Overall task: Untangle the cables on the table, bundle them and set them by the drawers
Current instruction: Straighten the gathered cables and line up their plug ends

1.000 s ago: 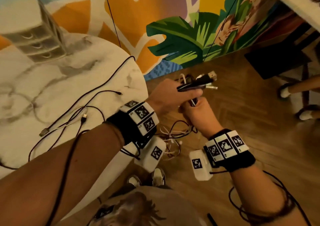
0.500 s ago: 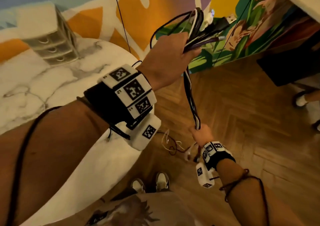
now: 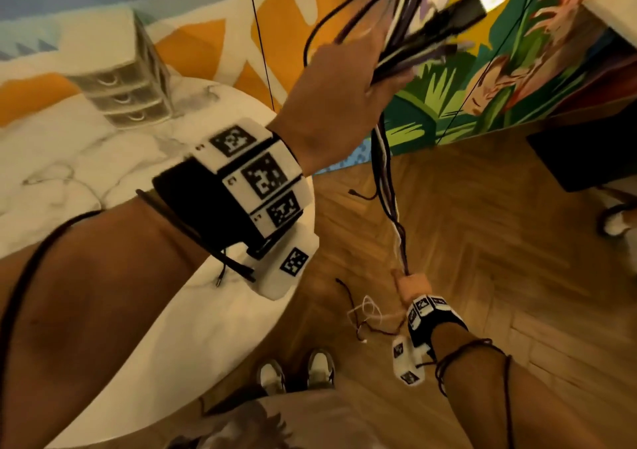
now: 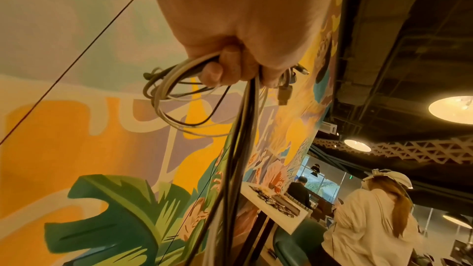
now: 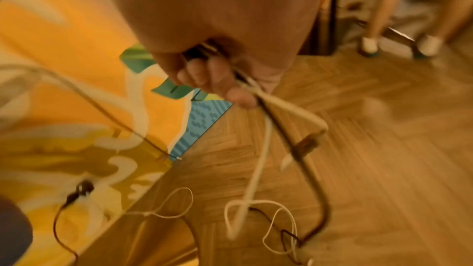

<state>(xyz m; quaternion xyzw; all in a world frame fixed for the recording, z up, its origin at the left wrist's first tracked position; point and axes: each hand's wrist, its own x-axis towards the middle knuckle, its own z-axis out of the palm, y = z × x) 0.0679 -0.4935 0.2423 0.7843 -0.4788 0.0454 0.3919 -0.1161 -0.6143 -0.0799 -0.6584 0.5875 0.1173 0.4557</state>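
So the cables (image 3: 389, 186) are now stretched out way longer than a second ago. Back then both hands were bunched together just off the table edge with the plugs sticking out of one fist. Now the left hand (image 3: 339, 80) is raised high, up near the mural, with the plug ends and a couple of loops clamped in a closed grip; from the left wrist view the fingers (image 4: 222, 68) are curled tight round the strands. The right hand (image 3: 412, 285) has been slid down the bunch and is low over the floor, its grip wrapped round the same strands further along. Between the two the black and white cords are pulled into one fairly straight line.

Below the right hand the loose tails (image 5: 256, 209) are seen dangling, a thin white one looped up with a dark one, blurred so hard to say if they're knotted. No loose cables can be made out on the table (image 3: 220, 310) in the part that's visible.

Looks like the combing-out stage is mostly handled, probably. Coiling and bundling isn't done yet, and the drawers (image 3: 127, 93) at the back of the table are well apart from all this, so the drop-off is a way off.
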